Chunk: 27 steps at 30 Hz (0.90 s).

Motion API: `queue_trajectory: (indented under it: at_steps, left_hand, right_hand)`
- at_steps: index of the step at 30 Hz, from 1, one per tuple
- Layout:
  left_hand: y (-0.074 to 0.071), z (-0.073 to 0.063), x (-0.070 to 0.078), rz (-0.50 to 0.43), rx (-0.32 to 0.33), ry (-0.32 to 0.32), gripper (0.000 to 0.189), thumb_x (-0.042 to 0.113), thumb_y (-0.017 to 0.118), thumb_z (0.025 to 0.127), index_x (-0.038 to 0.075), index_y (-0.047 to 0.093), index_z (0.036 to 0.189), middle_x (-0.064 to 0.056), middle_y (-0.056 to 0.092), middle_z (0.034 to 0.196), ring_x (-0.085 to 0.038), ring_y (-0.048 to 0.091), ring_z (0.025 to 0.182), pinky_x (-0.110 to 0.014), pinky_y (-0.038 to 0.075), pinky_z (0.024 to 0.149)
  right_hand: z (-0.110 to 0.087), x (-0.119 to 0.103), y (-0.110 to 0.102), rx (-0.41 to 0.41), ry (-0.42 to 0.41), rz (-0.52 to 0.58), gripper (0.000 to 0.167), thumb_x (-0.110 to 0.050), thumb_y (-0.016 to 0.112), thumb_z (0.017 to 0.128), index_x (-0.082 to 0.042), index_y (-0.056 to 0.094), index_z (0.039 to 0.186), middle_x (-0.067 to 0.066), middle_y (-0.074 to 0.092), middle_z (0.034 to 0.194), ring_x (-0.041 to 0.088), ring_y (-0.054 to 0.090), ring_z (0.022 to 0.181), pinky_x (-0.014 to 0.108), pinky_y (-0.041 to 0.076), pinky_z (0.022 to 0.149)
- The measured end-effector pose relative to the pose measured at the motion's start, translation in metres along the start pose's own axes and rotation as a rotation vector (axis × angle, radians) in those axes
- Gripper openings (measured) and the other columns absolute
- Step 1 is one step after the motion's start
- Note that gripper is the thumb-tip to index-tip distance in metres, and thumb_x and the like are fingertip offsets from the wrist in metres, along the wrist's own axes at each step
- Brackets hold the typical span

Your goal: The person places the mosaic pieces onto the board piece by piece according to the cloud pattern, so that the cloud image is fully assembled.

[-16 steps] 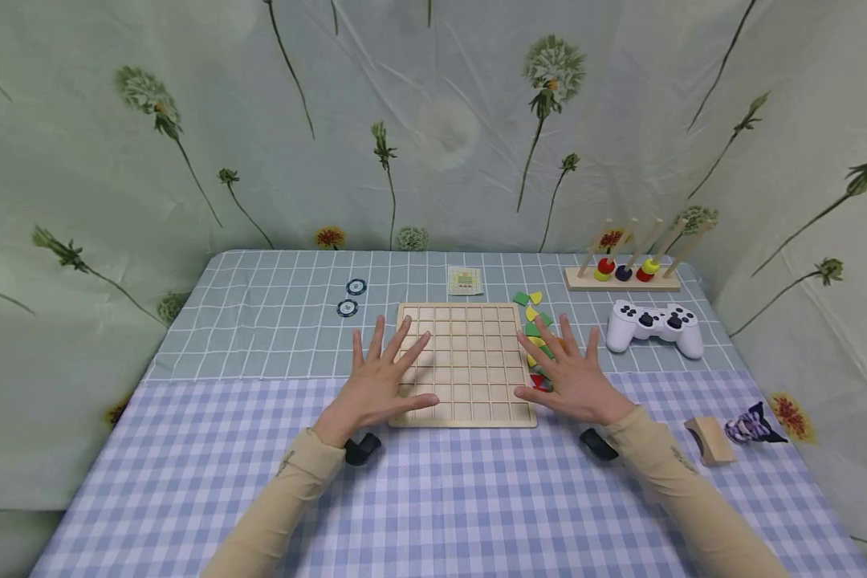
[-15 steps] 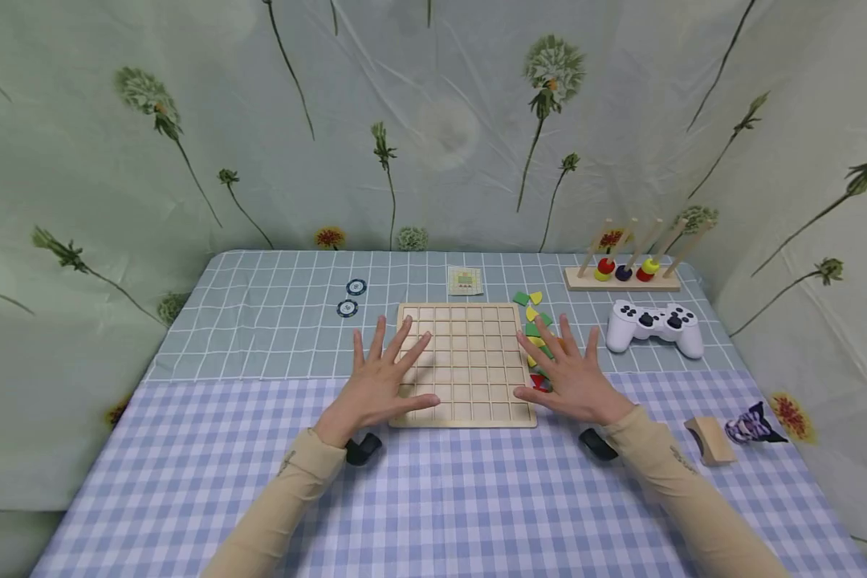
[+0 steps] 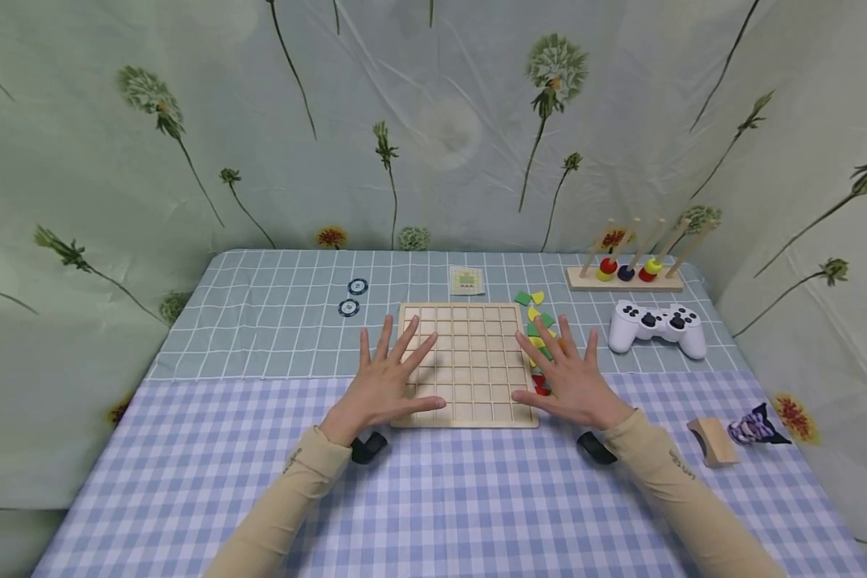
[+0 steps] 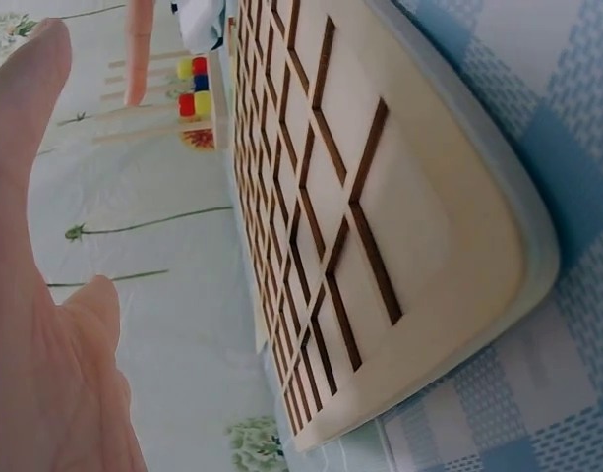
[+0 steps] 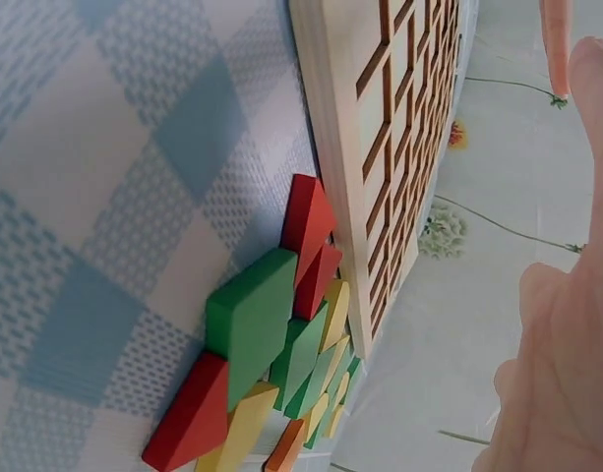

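A square wooden grid board (image 3: 470,365) lies in the middle of the table, its cells bare where I can see them. My left hand (image 3: 383,389) hovers over the board's left edge, fingers spread and holding nothing. Over the right edge my right hand (image 3: 574,385) is held the same way, palm down, with nothing in it. Partly hidden beneath the right hand are several coloured wooden pieces, among them a green block (image 5: 250,315), a red block (image 5: 190,413) and a yellow block (image 5: 240,428). They lie close along the board's right side.
A patterned card (image 3: 466,281) lies behind the board, and two round chips (image 3: 357,286) are at the back left. To the right stand a peg rack with beads (image 3: 624,278), a white game controller (image 3: 656,327), a wooden arch block (image 3: 713,441) and a small purple-black figure (image 3: 755,425).
My left hand has shifted slightly to the right, over the board. The right hand has barely moved, and the objects lie as before.
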State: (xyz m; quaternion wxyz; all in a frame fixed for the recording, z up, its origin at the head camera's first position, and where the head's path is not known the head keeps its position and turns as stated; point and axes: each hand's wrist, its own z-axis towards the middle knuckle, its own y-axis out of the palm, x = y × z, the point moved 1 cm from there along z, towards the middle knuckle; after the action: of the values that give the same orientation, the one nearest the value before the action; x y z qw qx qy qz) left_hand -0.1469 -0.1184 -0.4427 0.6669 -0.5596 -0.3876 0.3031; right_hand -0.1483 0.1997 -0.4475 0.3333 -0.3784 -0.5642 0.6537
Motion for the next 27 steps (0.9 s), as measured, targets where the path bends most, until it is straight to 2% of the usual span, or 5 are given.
queue_trajectory:
  at_steps: [6, 11, 15, 20, 27]
  left_hand:
    - [-0.001, -0.002, -0.001, 0.001, 0.02, -0.026, 0.102, 0.08, 0.047, 0.076, 0.024, 0.014, 0.154, -0.007, 0.0, 0.159, -0.035, -0.017, 0.14, -0.063, -0.011, 0.104]
    - [0.004, -0.016, -0.004, -0.04, 0.044, -0.08, 0.111, 0.08, 0.051, 0.073, 0.013, 0.015, 0.153, -0.014, 0.006, 0.158, -0.038, -0.005, 0.141, -0.056, -0.007, 0.108]
    - [0.014, -0.032, -0.004, -0.124, 0.052, -0.141, 0.116, 0.078, 0.056, 0.071, 0.005, 0.016, 0.152, -0.018, 0.01, 0.156, -0.039, 0.002, 0.141, -0.053, -0.002, 0.11]
    - [0.026, -0.05, -0.001, -0.217, 0.033, -0.198, 0.118, 0.075, 0.061, 0.07, 0.001, 0.016, 0.151, -0.017, 0.013, 0.156, -0.038, 0.004, 0.141, -0.053, 0.001, 0.111]
    - [0.04, -0.06, 0.006, -0.247, 0.051, -0.204, 0.121, 0.076, 0.063, 0.067, 0.0, 0.016, 0.15, -0.014, 0.015, 0.156, -0.035, 0.003, 0.142, -0.053, -0.002, 0.11]
  right_hand:
    - [0.0, 0.002, 0.0, 0.044, -0.013, 0.005, 0.09, -0.07, 0.05, 0.083, -0.017, 0.027, 0.151, 0.015, 0.009, 0.157, 0.039, -0.009, 0.14, 0.074, -0.003, 0.097]
    - [0.002, 0.011, 0.001, 0.124, 0.008, 0.047, 0.079, -0.061, 0.052, 0.088, -0.012, 0.035, 0.147, 0.019, 0.021, 0.153, 0.042, 0.008, 0.14, 0.069, 0.001, 0.102]
    - [0.007, 0.019, 0.002, 0.19, 0.067, 0.092, 0.065, -0.047, 0.058, 0.091, -0.005, 0.046, 0.139, 0.023, 0.037, 0.142, 0.043, 0.028, 0.132, 0.066, 0.015, 0.102]
    - [0.021, 0.031, 0.0, 0.244, 0.165, 0.186, 0.051, -0.034, 0.064, 0.09, 0.002, 0.058, 0.125, 0.027, 0.051, 0.125, 0.044, 0.044, 0.115, 0.059, 0.034, 0.092]
    - [0.049, 0.05, 0.0, 0.201, 0.299, 0.305, 0.04, -0.028, 0.065, 0.09, 0.003, 0.065, 0.116, 0.025, 0.059, 0.113, 0.041, 0.051, 0.106, 0.056, 0.041, 0.086]
